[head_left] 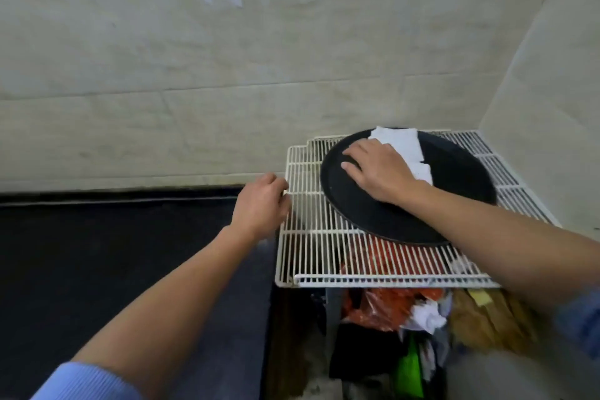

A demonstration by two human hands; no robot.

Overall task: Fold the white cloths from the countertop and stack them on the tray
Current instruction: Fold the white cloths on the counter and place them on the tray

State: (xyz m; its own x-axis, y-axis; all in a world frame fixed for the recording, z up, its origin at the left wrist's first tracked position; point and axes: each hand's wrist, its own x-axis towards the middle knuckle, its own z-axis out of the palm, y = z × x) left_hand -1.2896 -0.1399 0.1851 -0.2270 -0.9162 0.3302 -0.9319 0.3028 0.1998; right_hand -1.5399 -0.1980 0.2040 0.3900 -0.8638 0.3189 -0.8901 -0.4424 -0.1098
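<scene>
White folded terry cloths (pixel 402 143) lie on the far part of the tray, so we judge the step in hand to be seating the stack. From the left, the dark, smooth surface (pixel 97 253) shows no loose cloth in the part we can see. Our left hand (pixel 261 201) hangs at the left edge of the white wire rack (pixel 305 237), fingers curled. We cannot tell whether it grips a wire or only touches it. On the rack lies the round black tray (pixel 461 172). Our right hand (pixel 380 169) rests flat on the cloths' near-left corner, fingers straight and reaching onto the tray. To do this well, we should press evenly, square the layers' edges, and steady the rack so the tray does not slide. The cloths look thick and soft. They are rectangular, and a lower layer peeks out at the right, slightly out of line.
</scene>
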